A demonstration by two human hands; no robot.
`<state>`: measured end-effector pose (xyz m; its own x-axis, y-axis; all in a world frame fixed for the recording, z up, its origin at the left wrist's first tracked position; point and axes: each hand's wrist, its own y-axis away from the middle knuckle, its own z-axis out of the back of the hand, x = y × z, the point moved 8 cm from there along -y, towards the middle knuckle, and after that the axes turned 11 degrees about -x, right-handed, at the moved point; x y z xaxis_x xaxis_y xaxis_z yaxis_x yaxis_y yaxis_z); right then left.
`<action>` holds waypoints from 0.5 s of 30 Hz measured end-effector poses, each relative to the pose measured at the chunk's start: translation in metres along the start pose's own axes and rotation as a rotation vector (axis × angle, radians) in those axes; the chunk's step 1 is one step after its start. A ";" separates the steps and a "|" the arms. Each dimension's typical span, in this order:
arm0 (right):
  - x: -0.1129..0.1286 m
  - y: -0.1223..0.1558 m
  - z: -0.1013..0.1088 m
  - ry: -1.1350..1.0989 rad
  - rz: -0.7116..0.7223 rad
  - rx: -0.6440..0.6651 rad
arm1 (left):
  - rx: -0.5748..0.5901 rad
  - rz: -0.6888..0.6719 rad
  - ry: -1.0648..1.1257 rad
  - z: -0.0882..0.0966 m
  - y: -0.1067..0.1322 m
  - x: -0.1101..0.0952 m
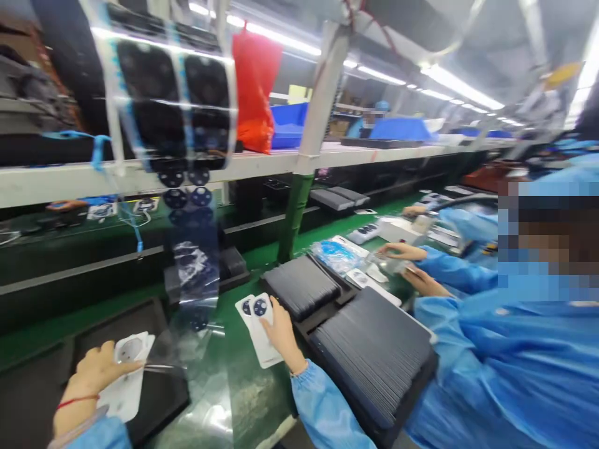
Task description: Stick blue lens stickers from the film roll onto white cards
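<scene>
My left hand (96,373) is closed on a white phone case (125,374) that lies over a black tray (154,399) at the lower left. My right hand (281,333) rests with fingers closed on a small stack of white cases with dark camera rings (257,321) lying on the green belt (234,386). A long strip of clear film with dark round stickers (191,206) hangs down between my hands.
Black trays full of dark flat parts (374,355) (302,287) lie to my right. A co-worker in a blue smock (491,349) handles white parts (397,262) beside me. A shelf (281,161) with blue bins and a red bag (255,90) runs across.
</scene>
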<state>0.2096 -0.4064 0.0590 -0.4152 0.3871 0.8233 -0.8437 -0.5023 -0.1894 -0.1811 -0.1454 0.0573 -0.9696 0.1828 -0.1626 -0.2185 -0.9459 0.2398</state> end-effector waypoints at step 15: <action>0.077 0.037 -0.100 -0.238 0.048 0.350 | 0.039 0.210 0.221 -0.014 0.017 0.009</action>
<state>0.1120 -0.3176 0.0616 -0.3264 0.1886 0.9262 -0.6424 -0.7631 -0.0709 -0.1921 -0.1636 0.0468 -0.9476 -0.0828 -0.3086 -0.0236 -0.9450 0.3263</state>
